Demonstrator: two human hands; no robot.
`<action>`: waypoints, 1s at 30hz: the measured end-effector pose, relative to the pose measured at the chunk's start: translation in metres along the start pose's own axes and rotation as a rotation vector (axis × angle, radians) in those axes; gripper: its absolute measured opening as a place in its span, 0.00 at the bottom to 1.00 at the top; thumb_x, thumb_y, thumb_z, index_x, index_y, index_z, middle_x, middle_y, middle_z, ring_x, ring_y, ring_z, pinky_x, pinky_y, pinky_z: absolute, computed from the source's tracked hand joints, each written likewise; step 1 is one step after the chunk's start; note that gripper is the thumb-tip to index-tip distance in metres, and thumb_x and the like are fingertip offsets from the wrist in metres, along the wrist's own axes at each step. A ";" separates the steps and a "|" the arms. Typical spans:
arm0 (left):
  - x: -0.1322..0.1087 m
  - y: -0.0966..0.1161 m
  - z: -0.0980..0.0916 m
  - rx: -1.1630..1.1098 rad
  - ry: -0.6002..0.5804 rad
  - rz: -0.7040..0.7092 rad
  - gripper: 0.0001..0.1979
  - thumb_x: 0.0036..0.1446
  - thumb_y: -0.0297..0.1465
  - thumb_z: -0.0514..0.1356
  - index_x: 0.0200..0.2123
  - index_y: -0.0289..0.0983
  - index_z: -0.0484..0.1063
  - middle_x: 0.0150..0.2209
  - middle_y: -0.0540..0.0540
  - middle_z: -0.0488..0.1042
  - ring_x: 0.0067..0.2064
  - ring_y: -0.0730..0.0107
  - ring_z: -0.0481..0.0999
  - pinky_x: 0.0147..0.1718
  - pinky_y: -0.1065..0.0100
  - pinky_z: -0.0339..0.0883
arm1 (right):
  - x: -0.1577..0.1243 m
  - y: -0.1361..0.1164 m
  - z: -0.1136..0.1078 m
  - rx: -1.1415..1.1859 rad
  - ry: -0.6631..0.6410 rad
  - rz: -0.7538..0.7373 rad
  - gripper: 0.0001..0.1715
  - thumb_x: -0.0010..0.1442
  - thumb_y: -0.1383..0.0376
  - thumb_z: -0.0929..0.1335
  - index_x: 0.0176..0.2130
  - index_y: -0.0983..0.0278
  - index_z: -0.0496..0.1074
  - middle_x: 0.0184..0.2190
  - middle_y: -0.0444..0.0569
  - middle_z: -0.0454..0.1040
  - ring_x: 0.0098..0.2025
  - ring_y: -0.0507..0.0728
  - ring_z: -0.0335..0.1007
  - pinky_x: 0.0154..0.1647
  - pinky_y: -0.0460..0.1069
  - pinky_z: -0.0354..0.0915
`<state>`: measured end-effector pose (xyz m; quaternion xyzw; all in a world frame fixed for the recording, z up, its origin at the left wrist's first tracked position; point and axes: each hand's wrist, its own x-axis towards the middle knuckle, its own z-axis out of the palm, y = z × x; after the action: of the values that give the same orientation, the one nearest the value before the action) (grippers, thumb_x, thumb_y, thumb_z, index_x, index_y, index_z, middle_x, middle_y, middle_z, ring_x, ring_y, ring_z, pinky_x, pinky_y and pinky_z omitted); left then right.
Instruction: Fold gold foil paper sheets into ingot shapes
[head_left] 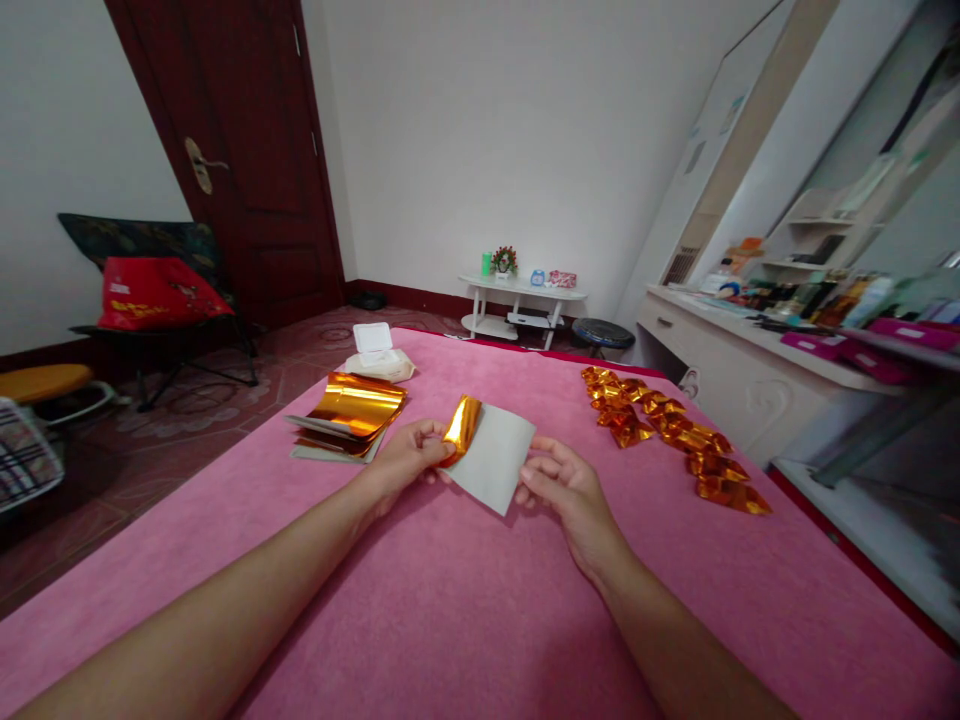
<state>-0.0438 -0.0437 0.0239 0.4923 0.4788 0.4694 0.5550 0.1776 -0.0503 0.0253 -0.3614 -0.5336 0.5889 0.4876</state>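
Observation:
Between my two hands is a sheet of gold foil paper [495,450], its grey back facing up and its left side folded over so a gold strip shows. My left hand [412,455] pinches that folded gold edge, thumb on top. At the opposite edge, my right hand [561,485] grips the sheet near its right corner between thumb and fingers. A stack of gold foil sheets [358,405], curling upward, lies left of my left hand. Several folded gold foil pieces [667,425] lie in rows to the right on the pink cloth [450,620].
Behind the stack sits a pack of wipes [379,362] with its lid up. A dresser [750,350] crowded with bottles stands along the right. Beyond the table are a black stool [602,335] and a small white table [525,290]. A red bag [161,292] rests on a folding chair at left.

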 end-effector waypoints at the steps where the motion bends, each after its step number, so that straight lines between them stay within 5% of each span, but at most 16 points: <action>1: 0.002 -0.001 0.000 -0.019 0.012 0.014 0.13 0.47 0.34 0.65 0.34 0.34 0.68 0.23 0.52 0.70 0.19 0.81 0.68 0.16 0.81 0.56 | -0.001 0.000 0.001 -0.001 -0.013 0.010 0.22 0.50 0.60 0.72 0.44 0.64 0.66 0.23 0.43 0.73 0.22 0.51 0.68 0.22 0.44 0.61; 9: 0.001 -0.002 0.000 -0.147 -0.020 -0.063 0.15 0.46 0.34 0.66 0.37 0.35 0.70 0.27 0.52 0.71 0.21 0.82 0.70 0.20 0.81 0.61 | 0.000 0.000 0.002 0.122 -0.003 0.068 0.19 0.57 0.51 0.65 0.39 0.64 0.69 0.29 0.47 0.73 0.27 0.52 0.70 0.23 0.45 0.64; 17: -0.016 0.005 0.012 -0.008 -0.277 -0.060 0.14 0.42 0.36 0.68 0.31 0.32 0.74 0.26 0.47 0.74 0.24 0.75 0.70 0.22 0.76 0.57 | -0.004 -0.002 0.006 0.093 -0.044 0.058 0.19 0.47 0.63 0.72 0.41 0.66 0.74 0.34 0.50 0.77 0.33 0.56 0.72 0.35 0.50 0.67; 24: -0.019 0.008 0.019 -0.011 -0.184 -0.053 0.16 0.44 0.41 0.67 0.26 0.32 0.72 0.20 0.51 0.69 0.20 0.79 0.62 0.18 0.76 0.49 | -0.008 -0.009 0.009 0.085 -0.073 0.162 0.15 0.45 0.63 0.72 0.36 0.66 0.75 0.27 0.47 0.77 0.27 0.55 0.70 0.27 0.47 0.64; 30: -0.014 0.003 0.024 -0.240 0.174 0.040 0.15 0.42 0.37 0.68 0.26 0.33 0.69 0.21 0.53 0.69 0.21 0.79 0.65 0.20 0.76 0.55 | -0.001 -0.004 0.006 0.200 0.183 0.015 0.19 0.54 0.52 0.68 0.41 0.61 0.69 0.38 0.49 0.74 0.32 0.54 0.70 0.31 0.47 0.67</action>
<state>-0.0210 -0.0596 0.0289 0.3893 0.4554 0.5754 0.5568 0.1733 -0.0530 0.0303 -0.3674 -0.4229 0.6073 0.5633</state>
